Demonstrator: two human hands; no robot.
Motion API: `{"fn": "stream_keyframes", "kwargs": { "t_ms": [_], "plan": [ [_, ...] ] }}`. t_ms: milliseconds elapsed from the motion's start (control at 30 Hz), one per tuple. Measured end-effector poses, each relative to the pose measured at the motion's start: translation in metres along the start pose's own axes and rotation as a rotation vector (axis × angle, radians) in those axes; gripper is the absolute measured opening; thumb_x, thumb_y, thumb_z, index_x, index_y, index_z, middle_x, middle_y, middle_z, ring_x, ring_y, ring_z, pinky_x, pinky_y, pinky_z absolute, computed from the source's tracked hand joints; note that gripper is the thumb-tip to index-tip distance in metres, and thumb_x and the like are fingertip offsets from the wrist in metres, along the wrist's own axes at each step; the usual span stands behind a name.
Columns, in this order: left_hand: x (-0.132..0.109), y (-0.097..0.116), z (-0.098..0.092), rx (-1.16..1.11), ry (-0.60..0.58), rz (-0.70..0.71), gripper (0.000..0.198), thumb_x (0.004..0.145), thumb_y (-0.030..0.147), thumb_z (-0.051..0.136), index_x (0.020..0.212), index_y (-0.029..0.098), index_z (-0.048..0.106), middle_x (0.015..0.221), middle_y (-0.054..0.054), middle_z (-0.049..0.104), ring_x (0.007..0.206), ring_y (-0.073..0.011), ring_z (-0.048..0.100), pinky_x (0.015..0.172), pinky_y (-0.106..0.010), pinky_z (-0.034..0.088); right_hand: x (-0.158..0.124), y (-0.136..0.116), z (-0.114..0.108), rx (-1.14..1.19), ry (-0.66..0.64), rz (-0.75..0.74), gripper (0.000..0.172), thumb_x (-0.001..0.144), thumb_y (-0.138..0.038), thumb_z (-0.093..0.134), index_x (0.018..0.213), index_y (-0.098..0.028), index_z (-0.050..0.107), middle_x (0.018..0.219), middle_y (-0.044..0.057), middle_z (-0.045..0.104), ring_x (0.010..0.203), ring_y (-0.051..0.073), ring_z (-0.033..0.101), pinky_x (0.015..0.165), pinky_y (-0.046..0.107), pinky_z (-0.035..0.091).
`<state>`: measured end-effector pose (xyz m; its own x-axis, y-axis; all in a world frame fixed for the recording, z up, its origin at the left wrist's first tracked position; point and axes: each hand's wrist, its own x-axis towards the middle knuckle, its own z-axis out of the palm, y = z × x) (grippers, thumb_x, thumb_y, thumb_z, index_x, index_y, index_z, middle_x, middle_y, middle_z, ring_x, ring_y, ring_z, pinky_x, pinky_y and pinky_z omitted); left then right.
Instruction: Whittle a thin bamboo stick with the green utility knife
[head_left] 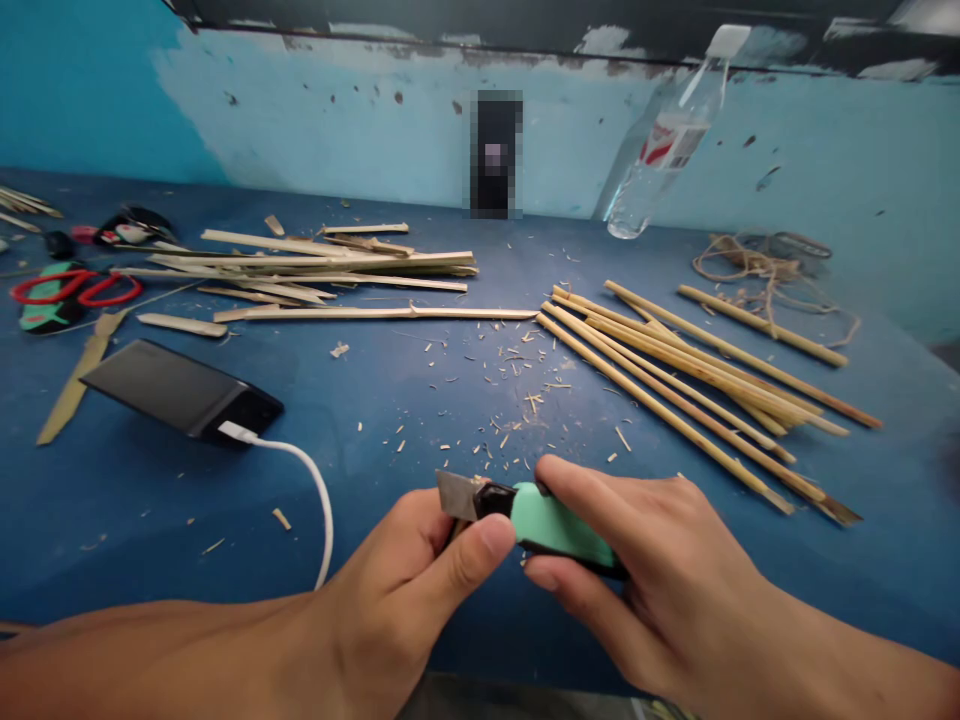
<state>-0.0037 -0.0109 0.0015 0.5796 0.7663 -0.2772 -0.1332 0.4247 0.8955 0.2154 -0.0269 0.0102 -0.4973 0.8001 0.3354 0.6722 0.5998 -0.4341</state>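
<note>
My right hand (pixel 667 545) gripped the utility knife (pixel 559 525); my left hand (pixel 401 595) pinched a mostly hidden stick (pixel 456 528) under it. Shavings (pixel 533 401) beyond the knife suggested cutting underway, unfinished.

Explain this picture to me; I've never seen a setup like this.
There is no machine here, only a person's two bare hands. The single picture comes from a camera worn on the head, looking forward and down.

The right hand holds a green and black utility knife, its blade out. The left hand is curled under the blade, thumb against the knife's front end; what else it may grip is mostly hidden.

On the blue table lie pale strips on the left, thin sticks on the right, and shavings between. Around them are red-handled scissors, a dark device with a white cable, a clear bottle and tangled string.
</note>
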Motion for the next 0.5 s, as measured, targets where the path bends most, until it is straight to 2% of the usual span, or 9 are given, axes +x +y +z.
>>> {"fn": "stream_keyframes", "kwargs": {
  "t_ms": [33, 100, 167, 267, 367, 433, 500],
  "plan": [
    [-0.001, -0.002, 0.0, 0.013, 0.017, -0.025, 0.039, 0.099, 0.049, 0.065, 0.075, 0.018, 0.062, 0.06, 0.006, 0.043, 0.055, -0.0092, 0.04, 0.064, -0.021, 0.047, 0.001, 0.0, 0.001, -0.01, 0.007, 0.019, 0.022, 0.106, -0.042, 0.049, 0.118, -0.024, 0.048, 0.076, -0.004, 0.066, 0.056, 0.014, 0.058, 0.05, 0.029, 0.033],
    [-0.002, -0.004, -0.002, 0.049, 0.03, -0.097, 0.048, 0.1, 0.055, 0.059, 0.07, 0.02, 0.048, 0.056, 0.009, 0.029, 0.047, -0.0068, 0.022, 0.044, -0.017, 0.028, 0.003, 0.0, 0.003, -0.023, 0.034, 0.069, 0.024, 0.107, -0.042, 0.046, 0.122, -0.023, 0.048, 0.076, -0.005, 0.066, 0.055, 0.013, 0.058, 0.05, 0.027, 0.035],
    [-0.003, -0.004, -0.006, 0.053, 0.023, -0.143, 0.052, 0.101, 0.06, 0.055, 0.07, 0.021, 0.039, 0.054, 0.011, 0.026, 0.045, -0.0059, 0.015, 0.038, -0.017, 0.014, 0.005, 0.001, 0.003, -0.038, 0.07, 0.113, 0.026, 0.108, -0.043, 0.045, 0.124, -0.023, 0.048, 0.074, -0.006, 0.064, 0.053, 0.011, 0.055, 0.051, 0.025, 0.036],
    [0.001, 0.003, -0.011, -0.019, -0.098, -0.211, 0.053, 0.096, 0.061, 0.064, 0.072, 0.023, 0.036, 0.052, 0.013, 0.024, 0.041, -0.0044, 0.014, 0.037, -0.016, 0.013, 0.007, 0.005, 0.001, -0.024, 0.086, 0.16, 0.028, 0.107, -0.045, 0.046, 0.126, -0.024, 0.048, 0.073, -0.007, 0.062, 0.049, 0.01, 0.051, 0.051, 0.024, 0.036],
    [0.008, 0.013, -0.014, -0.127, -0.291, -0.286, 0.047, 0.096, 0.047, 0.067, 0.07, 0.022, 0.037, 0.053, 0.012, 0.028, 0.039, -0.0035, 0.015, 0.036, -0.016, 0.015, 0.007, 0.012, 0.001, -0.009, 0.014, 0.244, 0.029, 0.107, -0.047, 0.045, 0.128, -0.027, 0.047, 0.068, -0.009, 0.062, 0.046, 0.011, 0.051, 0.048, 0.025, 0.033],
    [0.012, 0.018, -0.016, -0.183, -0.366, -0.292, 0.041, 0.095, 0.042, 0.061, 0.068, 0.021, 0.039, 0.056, 0.009, 0.032, 0.039, -0.0037, 0.017, 0.036, -0.019, 0.016, 0.007, 0.018, 0.003, -0.125, -0.032, 0.258, 0.03, 0.107, -0.049, 0.044, 0.126, -0.026, 0.05, 0.072, -0.006, 0.065, 0.05, 0.014, 0.057, 0.049, 0.028, 0.031],
    [0.013, 0.021, -0.016, -0.211, -0.387, -0.28, 0.04, 0.091, 0.043, 0.058, 0.064, 0.02, 0.038, 0.057, 0.008, 0.031, 0.039, -0.0043, 0.017, 0.037, -0.02, 0.015, 0.009, 0.025, 0.006, -0.315, -0.059, 0.219, 0.031, 0.107, -0.048, 0.043, 0.12, -0.023, 0.056, 0.081, 0.0, 0.068, 0.061, 0.02, 0.064, 0.054, 0.031, 0.034]
  ]
}}
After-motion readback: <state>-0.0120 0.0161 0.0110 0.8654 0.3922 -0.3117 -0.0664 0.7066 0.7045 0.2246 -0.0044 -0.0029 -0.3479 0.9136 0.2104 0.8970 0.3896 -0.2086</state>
